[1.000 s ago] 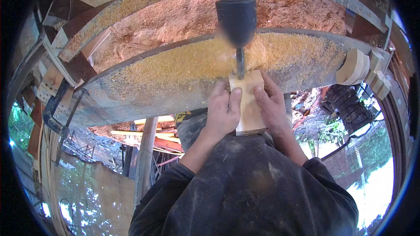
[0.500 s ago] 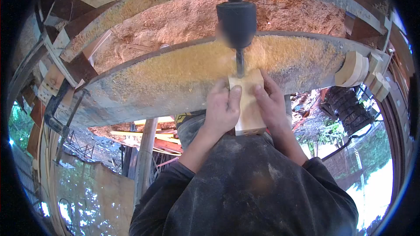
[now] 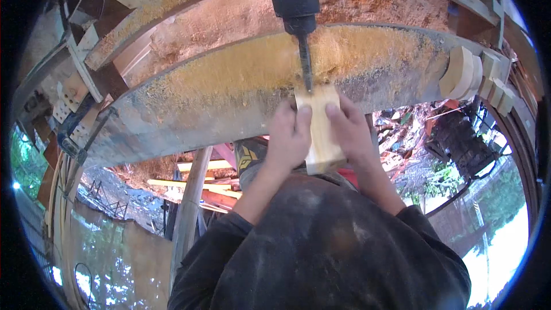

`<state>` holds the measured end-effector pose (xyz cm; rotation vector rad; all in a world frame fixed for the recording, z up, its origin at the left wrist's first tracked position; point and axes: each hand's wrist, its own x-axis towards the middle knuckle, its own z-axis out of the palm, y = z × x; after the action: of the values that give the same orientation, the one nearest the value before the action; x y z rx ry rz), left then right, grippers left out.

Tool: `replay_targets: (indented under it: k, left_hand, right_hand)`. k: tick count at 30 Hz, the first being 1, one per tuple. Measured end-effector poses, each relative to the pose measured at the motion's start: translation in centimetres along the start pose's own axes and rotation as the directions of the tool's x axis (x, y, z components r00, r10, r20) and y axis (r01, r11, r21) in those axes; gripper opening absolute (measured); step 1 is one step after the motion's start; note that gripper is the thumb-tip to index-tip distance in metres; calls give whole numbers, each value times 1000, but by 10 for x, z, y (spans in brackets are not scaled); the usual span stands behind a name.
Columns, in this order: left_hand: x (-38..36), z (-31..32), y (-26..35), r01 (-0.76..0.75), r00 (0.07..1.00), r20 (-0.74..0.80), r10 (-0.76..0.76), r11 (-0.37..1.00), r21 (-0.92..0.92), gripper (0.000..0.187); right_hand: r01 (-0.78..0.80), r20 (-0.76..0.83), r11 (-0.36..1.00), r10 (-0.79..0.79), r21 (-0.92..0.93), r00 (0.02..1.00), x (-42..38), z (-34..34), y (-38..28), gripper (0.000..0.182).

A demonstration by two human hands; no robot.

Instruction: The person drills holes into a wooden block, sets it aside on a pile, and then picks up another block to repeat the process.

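Observation:
A pale wooden block (image 3: pixel 322 132) is gripped from both sides at the front edge of the dusty work table (image 3: pixel 189 109). My left hand (image 3: pixel 288 132) wraps its left side, thumb on top. On the right side, my right hand (image 3: pixel 351 129) holds it the same way, slightly blurred. The drill bit (image 3: pixel 306 63) points down at the block's far end, its tip right at the wood. Above it hangs the black drill chuck (image 3: pixel 295 4). Sawdust (image 3: pixel 252 63) covers the table around the bit.
Cut wooden pieces (image 3: pixel 462 74) are stacked at the table's right end. A metal clamp (image 3: pixel 72 138) sits at the left end. Behind the table lies a heap of sawdust (image 3: pixel 224 28). Below on the left are a post (image 3: pixel 192 201) and loose yellow boards (image 3: pixel 209 183).
The chuck and bit now show higher and farther left in view, with more of the bit visible. The view has shifted, and both hands still hold the block.

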<state>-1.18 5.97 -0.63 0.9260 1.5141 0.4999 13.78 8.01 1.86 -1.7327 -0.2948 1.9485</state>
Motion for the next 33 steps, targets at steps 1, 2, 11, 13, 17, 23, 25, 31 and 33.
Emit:
replay_targets:
  k: [1,2,11,13,17,23,25,31,33]
  left_hand:
    - [-8,3,-6,-10,1000,-5,10,1000,-1,32]
    - [-18,6,-12,0,1000,-12,0,1000,-8,33]
    - [-20,-15,-19,126,992,-12,-129,981,-146,36]
    - [-16,-16,-21,99,995,17,-97,985,-143,37]
    - [-11,-17,-13,208,975,135,-173,926,-316,38]
    - [-11,-18,-11,229,969,172,-176,900,-371,37]
    - [-11,-15,-14,217,974,155,-168,894,-393,37]
    - [-9,-18,-6,235,971,143,-193,882,-407,36]
    - [-6,-27,6,261,956,179,-232,952,-161,36]
  right_hand:
    - [-16,-18,1000,16,-3,1000,-10,-2,9,47]
    - [-37,-37,999,37,-6,999,-16,-4,21,46]
    - [-46,41,997,44,65,998,-24,9,20,57]
    - [-27,7,994,26,110,1000,-24,13,20,57]
    - [-101,-20,985,104,138,994,-18,14,19,56]
    - [-103,-15,983,106,150,994,-14,18,20,54]
    - [-125,-33,977,133,170,991,-14,18,18,53]
    - [-102,6,985,102,137,995,-9,13,21,52]
    - [-115,20,982,113,151,993,-7,13,20,52]
